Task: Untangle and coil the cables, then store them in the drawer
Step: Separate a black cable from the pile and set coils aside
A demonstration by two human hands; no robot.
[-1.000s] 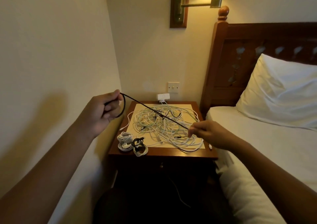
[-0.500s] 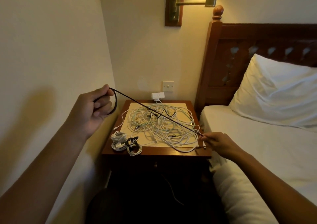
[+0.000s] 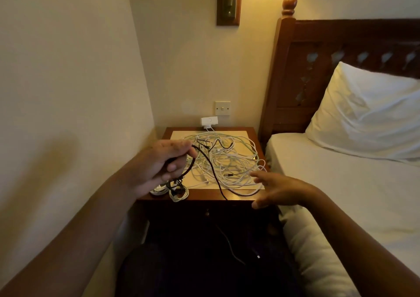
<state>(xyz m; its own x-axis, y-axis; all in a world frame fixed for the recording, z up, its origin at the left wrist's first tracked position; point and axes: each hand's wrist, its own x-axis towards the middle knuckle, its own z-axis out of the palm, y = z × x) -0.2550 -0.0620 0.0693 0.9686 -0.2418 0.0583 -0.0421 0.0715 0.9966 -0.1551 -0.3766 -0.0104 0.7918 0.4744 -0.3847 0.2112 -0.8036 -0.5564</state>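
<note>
Thin black cable (image 3: 214, 172) runs from the left hand (image 3: 159, 164), fingers clamped on its loop, over the wooden table's (image 3: 204, 197) front edge. Right hand (image 3: 281, 189) hovers empty, fingers apart. Recommendation: gather slack in even loops, clear of the white cable tangle (image 3: 229, 160).

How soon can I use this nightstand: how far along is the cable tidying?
Done: two small coiled cable bundles lie at the wooden nightstand's front left corner. In hand: the left hand grips a thin black cable; the right hand hovers open. Left: the tangle of white cables, then storing everything in the drawer.
</note>
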